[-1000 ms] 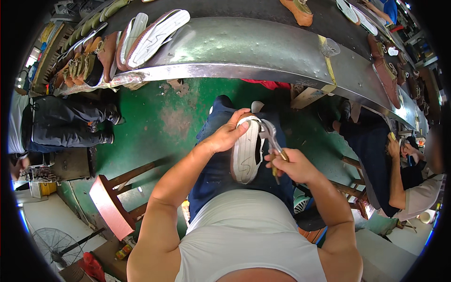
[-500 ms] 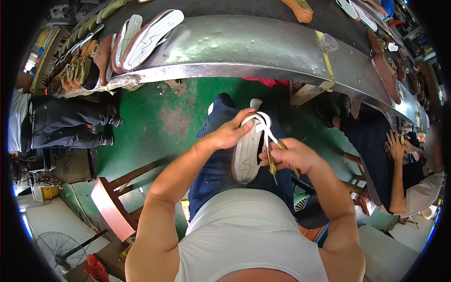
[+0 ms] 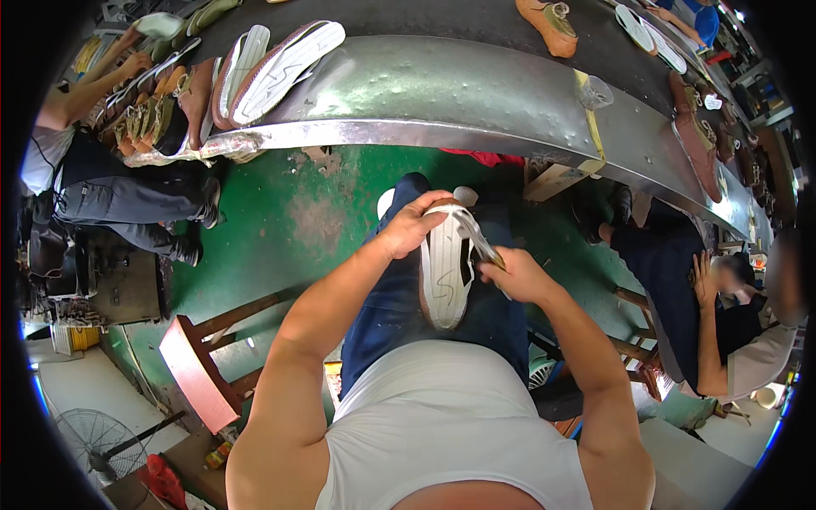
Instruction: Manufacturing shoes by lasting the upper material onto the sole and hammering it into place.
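Note:
A shoe with a white sole rests sole-up over my lap, its toe pointing away from me. My left hand is closed around the toe end, thumb on the sole's edge. In my right hand is a pair of pincers with yellowish handles, gripped at the right of the shoe. The metal head of the pincers reaches the sole's edge near the toe, on the right side. Whether its jaws bite the edge I cannot tell. My right fingers hide most of the handles.
Ahead stands a metal-edged bench carrying shoes with white soles and a tan shoe. Co-workers are at the left and right. A wooden chair stands at my left, a fan behind it.
The pincers have swung up against the toe edge, and their handles, spread before, are now gathered in my right hand. At the left, a co-worker's arms have come in over the bench.

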Motion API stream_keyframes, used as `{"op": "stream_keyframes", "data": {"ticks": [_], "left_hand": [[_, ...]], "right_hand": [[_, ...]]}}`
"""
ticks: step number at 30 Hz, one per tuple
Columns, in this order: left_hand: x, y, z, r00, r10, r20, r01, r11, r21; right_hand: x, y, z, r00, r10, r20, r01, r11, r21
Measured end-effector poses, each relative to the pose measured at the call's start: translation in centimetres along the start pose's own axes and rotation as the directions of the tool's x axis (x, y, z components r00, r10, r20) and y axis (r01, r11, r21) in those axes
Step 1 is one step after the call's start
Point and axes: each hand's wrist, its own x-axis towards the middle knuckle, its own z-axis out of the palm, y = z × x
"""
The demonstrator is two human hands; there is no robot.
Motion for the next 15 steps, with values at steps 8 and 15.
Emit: {"op": "stream_keyframes", "data": {"ticks": [8, 15], "left_hand": [[-7.0, 5.3, 5.4, 0.763, 0.597, 0.248, -0.576, 0.456, 0.678], [-9.3, 1.1, 7.4, 0.776, 0.408, 0.481, -0.627, 0.413, 0.66]], "right_hand": [[-7.2, 0.9, 3.2, 0.999, -0.037, 0.022, 0.018, 0.829, 0.559], [-2.9, 1.0, 5.4, 0.922, 0.217, 0.32, -0.317, -0.049, 0.947]]}}
